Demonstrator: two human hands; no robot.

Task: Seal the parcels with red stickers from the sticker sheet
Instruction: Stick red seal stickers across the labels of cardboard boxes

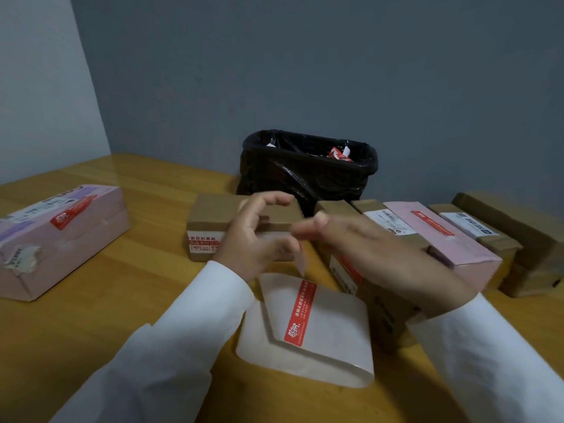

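A white sticker sheet (320,346) lies on the table in front of me, with one long red sticker (300,312) on its upper layer. My left hand (256,239) hovers above the sheet with curled fingers and pinches a pale strip (300,261), a peeled sticker seen from its back, which hangs down. My right hand (381,254) is blurred, its fingers stretched out toward the left hand's fingertips. A small brown parcel (219,215) stands just behind my left hand. Under my right hand lies another brown parcel (345,273) with red on its side.
A row of brown and pink parcels (451,236) runs to the right. At far left lies a large pink parcel (61,245) bearing a red sticker (73,212). Against the wall behind stands a bin with a black bag (308,169), holding scraps.
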